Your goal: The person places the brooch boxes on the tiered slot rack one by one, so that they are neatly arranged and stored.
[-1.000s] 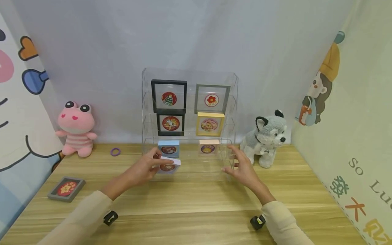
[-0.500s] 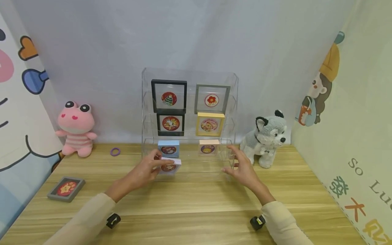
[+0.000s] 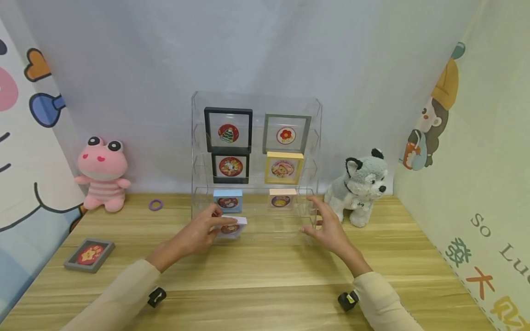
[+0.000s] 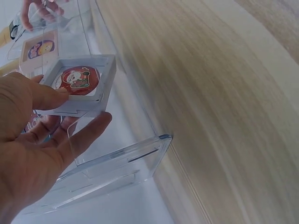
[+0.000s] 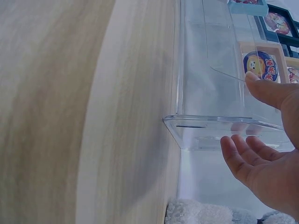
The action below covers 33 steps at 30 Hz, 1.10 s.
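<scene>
My left hand point(image 3: 198, 230) pinches a small white picture frame point(image 4: 108, 77) between thumb and fingers. A round red badge with a Santa figure shows in it. In the head view the frame is at the lowest tier of the clear acrylic display stand point(image 3: 256, 99), below a light blue frame point(image 3: 227, 202). My right hand point(image 3: 329, 226) is at the stand's right side panel, thumb and fingers spread wide. In the right wrist view the fingers point(image 5: 240, 156) lie along the panel's outer side, and the thumb is on the inner side, near a peach frame point(image 5: 282, 58).
Black, grey and yellow frames point(image 3: 285, 155) fill the upper tiers. On the table point(image 3: 256, 294) a grey frame point(image 3: 89, 255) lies flat at left. A purple ring point(image 3: 155, 205) and pink plush point(image 3: 105, 170) sit behind it. A plush dog point(image 3: 359, 188) sits right of the stand.
My left hand has moved slightly right and down with the white frame. The right hand holds its position at the stand's side.
</scene>
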Tool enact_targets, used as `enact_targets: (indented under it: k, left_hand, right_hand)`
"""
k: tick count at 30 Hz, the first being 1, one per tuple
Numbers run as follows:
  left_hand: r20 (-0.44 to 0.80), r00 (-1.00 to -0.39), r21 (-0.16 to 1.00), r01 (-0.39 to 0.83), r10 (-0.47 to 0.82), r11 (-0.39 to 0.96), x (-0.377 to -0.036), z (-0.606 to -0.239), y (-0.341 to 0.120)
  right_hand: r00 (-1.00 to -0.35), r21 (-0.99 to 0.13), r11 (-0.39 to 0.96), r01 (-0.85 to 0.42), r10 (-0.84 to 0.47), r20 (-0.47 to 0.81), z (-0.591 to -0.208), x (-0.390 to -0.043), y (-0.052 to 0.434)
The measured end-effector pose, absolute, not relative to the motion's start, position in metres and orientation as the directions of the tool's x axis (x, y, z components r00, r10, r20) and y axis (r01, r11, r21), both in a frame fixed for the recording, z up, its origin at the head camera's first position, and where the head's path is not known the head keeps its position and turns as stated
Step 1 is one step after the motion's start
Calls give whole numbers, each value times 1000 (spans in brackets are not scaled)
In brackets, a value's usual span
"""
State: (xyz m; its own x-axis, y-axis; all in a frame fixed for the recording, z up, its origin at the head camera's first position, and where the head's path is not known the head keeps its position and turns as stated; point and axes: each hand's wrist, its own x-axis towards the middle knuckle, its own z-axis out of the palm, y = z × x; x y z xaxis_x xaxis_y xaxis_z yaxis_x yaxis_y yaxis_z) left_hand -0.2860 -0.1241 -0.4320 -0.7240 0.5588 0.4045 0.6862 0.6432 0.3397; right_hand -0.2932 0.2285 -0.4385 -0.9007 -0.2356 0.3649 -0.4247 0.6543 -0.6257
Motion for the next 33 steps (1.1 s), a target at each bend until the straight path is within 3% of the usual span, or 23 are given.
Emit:
enact_targets:
  k: [24,33]
  left_hand:
    - [565,-719,343,651,405,677,-284,-444,-122]
    - [562,-733,355,631,382,690,-283,-444,-122]
  right_hand:
    - [-903,-636,646,-422,-239,357,-437,-293,228]
    - [-907,-638,649,-414,-236,348,-437,-293,228]
